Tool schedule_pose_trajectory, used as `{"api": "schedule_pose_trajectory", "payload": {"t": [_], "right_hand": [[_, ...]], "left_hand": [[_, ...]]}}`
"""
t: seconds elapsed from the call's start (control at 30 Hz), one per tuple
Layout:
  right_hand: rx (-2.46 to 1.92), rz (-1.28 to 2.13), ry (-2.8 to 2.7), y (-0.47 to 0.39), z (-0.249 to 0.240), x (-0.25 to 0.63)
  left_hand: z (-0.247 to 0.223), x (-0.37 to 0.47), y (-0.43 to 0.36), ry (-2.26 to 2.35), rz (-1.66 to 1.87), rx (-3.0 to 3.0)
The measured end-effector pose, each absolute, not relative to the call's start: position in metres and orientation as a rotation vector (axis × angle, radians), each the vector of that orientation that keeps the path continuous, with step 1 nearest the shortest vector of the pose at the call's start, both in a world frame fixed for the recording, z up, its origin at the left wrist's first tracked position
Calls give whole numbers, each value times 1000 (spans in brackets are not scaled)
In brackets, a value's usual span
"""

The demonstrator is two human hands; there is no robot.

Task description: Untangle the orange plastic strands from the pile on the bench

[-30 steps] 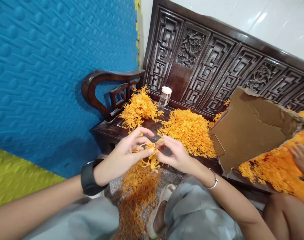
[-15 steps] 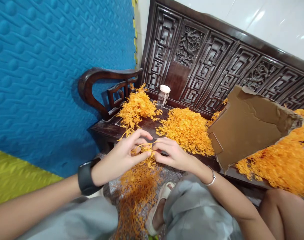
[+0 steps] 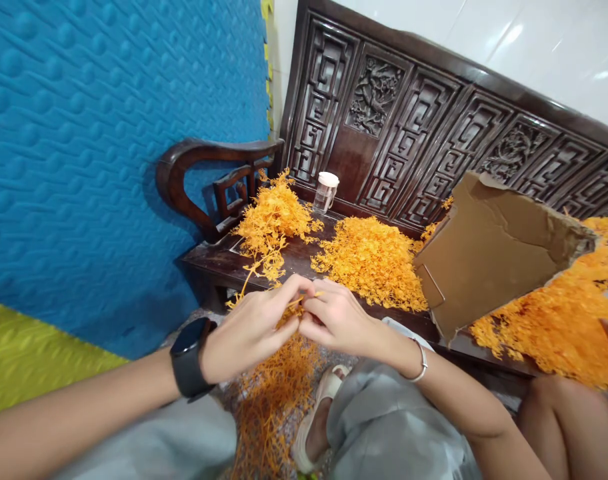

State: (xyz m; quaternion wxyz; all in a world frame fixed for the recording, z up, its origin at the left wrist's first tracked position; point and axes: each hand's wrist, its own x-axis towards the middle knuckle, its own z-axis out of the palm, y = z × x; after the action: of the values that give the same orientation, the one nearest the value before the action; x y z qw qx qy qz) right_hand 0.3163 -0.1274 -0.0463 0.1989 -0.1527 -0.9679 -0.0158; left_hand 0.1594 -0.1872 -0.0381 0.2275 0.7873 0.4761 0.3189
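Just off the front edge of the dark wooden desk, the right hand's grip pinches a thin orange strand — best steadied close to the fingertips — while the left hand curls loosely, its hold unclear.

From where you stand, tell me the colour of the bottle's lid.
The lid is white, best seen in the head view.

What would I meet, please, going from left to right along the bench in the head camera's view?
The curved wooden armrest, the small orange heap, the middle orange heap, the brown cardboard, then the large orange heap at the right.
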Motion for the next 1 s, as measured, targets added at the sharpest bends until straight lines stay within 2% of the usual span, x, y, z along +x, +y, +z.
{"api": "schedule_pose_trajectory", "payload": {"t": [0.2,0.37,0.67,1.0], "right_hand": [[-580,-118,-2683,-131,-50,315],[-973,0,-2543,-98,-43,333],[-680,449,-2578,-82,-38,347],[-401,512,-2634,-106,-36,322]], "left_hand": [[-46,157,-182,1337,924,2249],[-48,155,-182,1474,1044,2229],[-47,147,-178,1395,1157,1604],[-47,142,-167,1408,1255,1460]]}}
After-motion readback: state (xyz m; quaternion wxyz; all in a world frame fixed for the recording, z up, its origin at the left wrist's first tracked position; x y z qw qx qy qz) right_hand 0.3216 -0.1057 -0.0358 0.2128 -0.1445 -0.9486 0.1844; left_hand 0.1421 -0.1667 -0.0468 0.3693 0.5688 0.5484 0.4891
